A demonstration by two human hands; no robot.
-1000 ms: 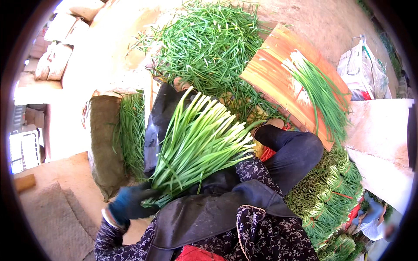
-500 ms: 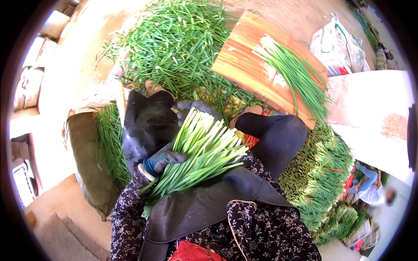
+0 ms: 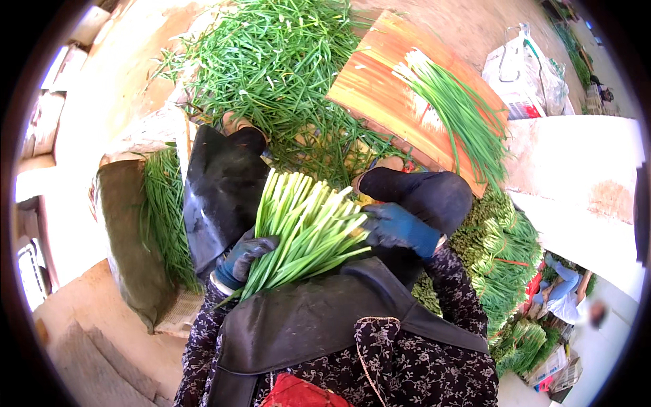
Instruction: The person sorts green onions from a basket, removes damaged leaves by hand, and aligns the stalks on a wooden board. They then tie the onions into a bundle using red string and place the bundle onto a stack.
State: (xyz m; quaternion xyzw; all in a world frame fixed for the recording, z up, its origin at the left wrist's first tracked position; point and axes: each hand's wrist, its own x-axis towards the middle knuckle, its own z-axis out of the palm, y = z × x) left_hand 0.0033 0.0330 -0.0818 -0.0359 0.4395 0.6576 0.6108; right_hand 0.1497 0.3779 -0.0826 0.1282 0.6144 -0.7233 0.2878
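A thick bunch of garlic chives (image 3: 305, 227) rests over my lap, its pale cut ends fanned up and to the right. My left hand (image 3: 247, 259), in a blue and grey glove, is closed around the lower left side of the bunch. At the right edge, by the cut ends, is my gloved right hand (image 3: 400, 227), its fingers extended against the stems. The fingertips are partly hidden there. A black apron (image 3: 298, 325) covers my lap below the chives.
Loose chives (image 3: 271, 74) lie heaped ahead. A wooden board (image 3: 373, 81) at the far right bears a smaller chive bunch (image 3: 451, 102). Tied bundles (image 3: 505, 264) are stacked to my right. Chives in a dark sack (image 3: 125, 237) lie left. Another person (image 3: 566, 292) sits far right.
My right hand has come from behind the top of the bunch to its right side by the cut ends. The bunch has tilted more upright and shifted slightly left, still in my left hand.
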